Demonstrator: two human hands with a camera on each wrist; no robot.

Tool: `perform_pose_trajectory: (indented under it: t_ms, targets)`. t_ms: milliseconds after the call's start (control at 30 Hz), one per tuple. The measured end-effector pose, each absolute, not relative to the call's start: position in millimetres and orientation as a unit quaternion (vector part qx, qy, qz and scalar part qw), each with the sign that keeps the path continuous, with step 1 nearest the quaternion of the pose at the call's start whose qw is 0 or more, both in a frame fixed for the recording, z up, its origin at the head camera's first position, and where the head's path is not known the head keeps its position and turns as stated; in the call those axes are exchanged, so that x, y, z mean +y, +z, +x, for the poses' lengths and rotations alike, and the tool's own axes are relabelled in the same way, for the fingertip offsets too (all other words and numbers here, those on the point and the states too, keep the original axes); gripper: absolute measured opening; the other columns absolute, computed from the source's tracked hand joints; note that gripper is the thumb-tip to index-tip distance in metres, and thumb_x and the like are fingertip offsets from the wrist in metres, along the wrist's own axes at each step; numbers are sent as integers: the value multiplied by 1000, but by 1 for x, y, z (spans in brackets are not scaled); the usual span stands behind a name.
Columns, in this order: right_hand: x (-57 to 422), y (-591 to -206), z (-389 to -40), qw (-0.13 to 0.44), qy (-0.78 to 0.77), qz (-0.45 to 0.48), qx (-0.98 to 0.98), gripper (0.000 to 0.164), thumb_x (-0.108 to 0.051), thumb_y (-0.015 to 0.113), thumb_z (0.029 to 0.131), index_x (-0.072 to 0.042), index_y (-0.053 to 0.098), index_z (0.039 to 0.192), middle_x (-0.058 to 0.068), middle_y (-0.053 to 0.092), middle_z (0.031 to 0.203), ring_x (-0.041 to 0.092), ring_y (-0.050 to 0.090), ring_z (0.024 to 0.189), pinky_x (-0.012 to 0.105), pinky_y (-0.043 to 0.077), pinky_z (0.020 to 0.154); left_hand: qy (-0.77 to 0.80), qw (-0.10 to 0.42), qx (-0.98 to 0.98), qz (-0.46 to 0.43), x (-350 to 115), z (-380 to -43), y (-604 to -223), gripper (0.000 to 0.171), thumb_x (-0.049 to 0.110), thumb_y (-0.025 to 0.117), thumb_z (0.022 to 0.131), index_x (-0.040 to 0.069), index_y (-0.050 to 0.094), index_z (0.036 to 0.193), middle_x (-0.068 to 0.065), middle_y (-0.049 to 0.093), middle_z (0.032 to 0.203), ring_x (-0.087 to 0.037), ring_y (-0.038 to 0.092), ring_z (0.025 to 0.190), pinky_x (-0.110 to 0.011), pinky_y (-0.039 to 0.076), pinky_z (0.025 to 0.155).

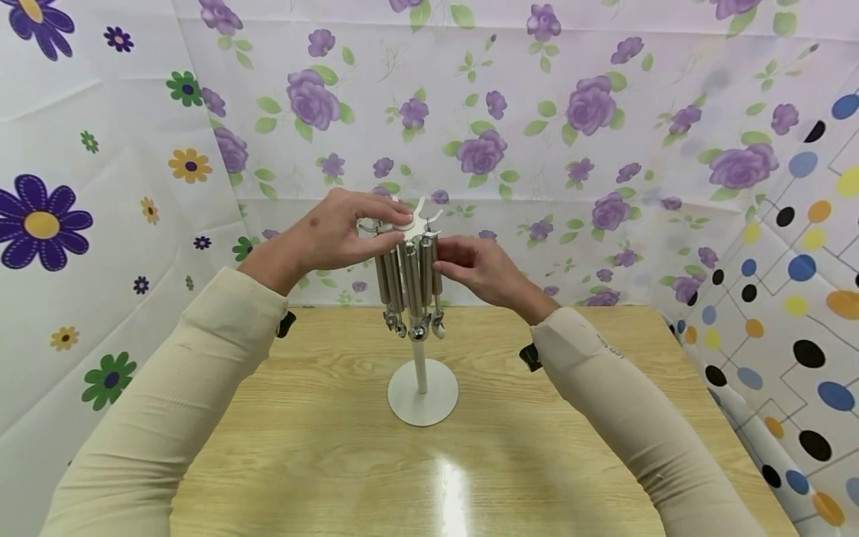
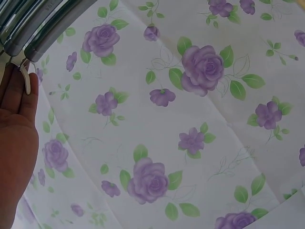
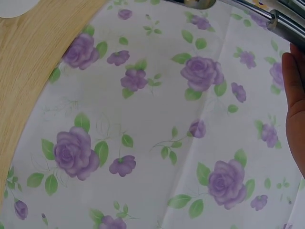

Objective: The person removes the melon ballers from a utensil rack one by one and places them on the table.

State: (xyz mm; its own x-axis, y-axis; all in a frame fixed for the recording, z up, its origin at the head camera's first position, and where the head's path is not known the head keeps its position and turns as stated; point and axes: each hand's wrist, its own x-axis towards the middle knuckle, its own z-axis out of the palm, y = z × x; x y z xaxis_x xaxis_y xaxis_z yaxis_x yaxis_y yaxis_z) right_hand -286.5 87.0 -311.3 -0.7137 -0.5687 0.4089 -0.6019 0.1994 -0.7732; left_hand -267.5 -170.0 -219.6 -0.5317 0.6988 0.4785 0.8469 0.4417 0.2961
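A white utensil stand (image 1: 420,369) rises from the table on a round base, with hooked arms at its top. Several steel kitchen utensils (image 1: 411,280) hang around its pole, tubular handles up and shiny heads down. My left hand (image 1: 345,227) pinches the round top hub between thumb and fingers. In the left wrist view its fingertips lie beside a white hook (image 2: 26,78) and the handle ends. On the right side of the cluster, my right hand (image 1: 486,270) holds one utensil's handle (image 3: 288,28) between thumb and fingers. Its far fingers are partly hidden behind the handles.
The stand is toward the back of a wooden table (image 1: 322,418). Close behind it hangs a purple-flowered cloth (image 1: 590,179). Printed cloths flank the table, a flowered one (image 1: 114,224) at left and a dotted one (image 1: 792,298) at right.
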Motion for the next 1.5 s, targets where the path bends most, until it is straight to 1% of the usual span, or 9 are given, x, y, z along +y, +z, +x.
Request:
perform_pose_trajectory:
  t_ms: [133, 267, 467, 567, 767, 1033, 1167, 1300, 1500]
  targets:
    - [90, -310, -289, 32, 497, 374, -782, 32, -7, 64, 98, 2, 63, 129, 13, 70, 117, 22, 69, 105, 36, 54, 89, -260, 145, -836, -461, -170, -268, -220, 22, 10, 71, 93, 4, 76, 113, -12, 70, 122, -28, 61, 122, -48, 48, 99]
    - [94, -306, -289, 40, 499, 364, -785, 31, -7, 65, 98, 2, 64, 128, 14, 70, 117, 23, 68, 105, 36, 54, 90, -260, 145, -837, -459, -169, -268, -220, 22, 11, 71, 93, 4, 76, 113, -12, 70, 122, -28, 61, 122, -48, 48, 99]
    - [99, -300, -287, 48, 513, 343, -785, 32, -7, 66, 97, 3, 64, 127, 16, 69, 117, 25, 68, 106, 35, 54, 90, -252, 162, -832, -466, -169, -268, -221, 21, 10, 70, 92, 4, 77, 111, -11, 71, 119, -27, 63, 119, -46, 51, 96]
    - [102, -300, -287, 52, 515, 335, -787, 32, -8, 67, 97, 2, 64, 127, 15, 70, 116, 24, 69, 105, 33, 55, 87, -253, 167, -832, -464, -169, -268, -222, 20, 10, 70, 91, 4, 77, 110, -11, 71, 118, -28, 62, 119, -46, 51, 95]
    - [107, -308, -286, 61, 517, 327, -789, 29, -8, 70, 95, 2, 66, 122, 14, 72, 109, 23, 70, 96, 27, 55, 77, -263, 176, -828, -463, -169, -269, -225, 21, 9, 70, 91, 4, 77, 110, -10, 72, 117, -28, 62, 120, -45, 52, 93]
    - [114, -327, -286, 65, 524, 295, -796, 27, -11, 73, 93, 0, 68, 117, 11, 72, 102, 21, 70, 90, 28, 56, 77, -264, 197, -818, -472, -167, -271, -228, 20, 8, 69, 91, 4, 78, 108, -9, 73, 115, -27, 65, 116, -43, 55, 87]
    - [118, -340, -284, 58, 531, 271, -801, 27, -12, 74, 92, 0, 68, 115, 12, 71, 103, 22, 69, 90, 27, 55, 78, -267, 207, -814, -473, -166, -272, -229, 19, 5, 69, 91, 4, 78, 108, -10, 73, 114, -27, 66, 114, -38, 54, 76]
    - [121, -352, -284, 60, 538, 258, -800, 24, -12, 75, 92, -1, 68, 111, 12, 71, 101, 22, 69, 89, 26, 55, 76, -263, 215, -814, -471, -166, -272, -231, 20, 5, 69, 91, 4, 78, 108, -10, 73, 114, -27, 66, 112, -33, 49, 63]
    - [124, -365, -284, 71, 540, 259, -798, 20, -11, 76, 90, -2, 68, 106, 10, 70, 96, 21, 67, 83, 25, 54, 71, -254, 226, -813, -472, -166, -272, -231, 20, 7, 70, 91, 4, 78, 109, -10, 73, 114, -28, 67, 110, -29, 44, 55]
